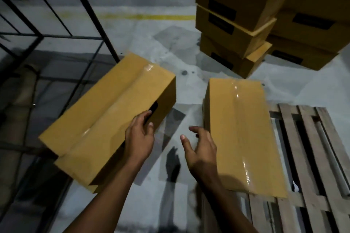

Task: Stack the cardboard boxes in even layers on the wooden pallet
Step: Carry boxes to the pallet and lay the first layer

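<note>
Boxes: one (244, 134) lies on the pallet (306, 147), another (106, 115) left of it under the left hand's (139, 136) spread fingers, right hand (200, 147) open; stiff, tape-slick, best gripped at opposite ends.

Wooden pallet (305, 157) cut off bottom-right

Dim scene, tape glare, soft blur, wide-angle bending at edges
</note>
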Demonstrator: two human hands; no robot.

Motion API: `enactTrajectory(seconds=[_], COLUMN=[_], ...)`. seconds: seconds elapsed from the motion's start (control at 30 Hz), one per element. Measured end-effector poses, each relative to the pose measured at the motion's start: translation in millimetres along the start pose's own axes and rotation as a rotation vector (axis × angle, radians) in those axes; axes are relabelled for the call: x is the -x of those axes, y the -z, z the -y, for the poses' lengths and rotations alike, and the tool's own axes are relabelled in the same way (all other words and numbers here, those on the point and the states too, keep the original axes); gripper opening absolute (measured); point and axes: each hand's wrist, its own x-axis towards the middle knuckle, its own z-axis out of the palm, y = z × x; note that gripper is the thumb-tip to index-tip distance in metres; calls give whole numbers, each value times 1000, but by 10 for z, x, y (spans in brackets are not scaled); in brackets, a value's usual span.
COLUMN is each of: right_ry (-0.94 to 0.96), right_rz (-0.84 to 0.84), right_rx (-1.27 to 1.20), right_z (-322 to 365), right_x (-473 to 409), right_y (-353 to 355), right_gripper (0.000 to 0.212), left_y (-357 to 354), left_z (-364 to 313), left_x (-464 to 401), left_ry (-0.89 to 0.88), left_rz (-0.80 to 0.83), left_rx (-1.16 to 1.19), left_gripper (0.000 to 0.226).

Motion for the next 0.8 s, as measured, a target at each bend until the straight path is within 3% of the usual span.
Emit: enactTrajectory(seconds=[0.13, 0.33, 0.53, 0.7, 0.8], right_ry=[-15, -67, -177, -260, -316], right_rz=[143, 383, 575, 678, 624], right_rx=[0, 3, -77, -149, -301], right_z=[435, 630, 659, 555, 523], right_x=[-150, -196, -74, 6, 96], right_y=[-474, -1254, -1838, -2200, -2229], right_gripper=[48, 70, 59, 90, 104], left_y=[388, 855, 1145, 1274, 1362], left_z=[446, 1408, 1940, 2116, 2078], left_x=[-565, -1274, -1602, -1763, -1832], left_ry=[75, 265, 395, 423, 438], left_rz=[-32, 64, 189, 211, 224], left_rx=[-144, -459, -468, -518, -498], left_gripper=[42, 91, 133, 142, 136])
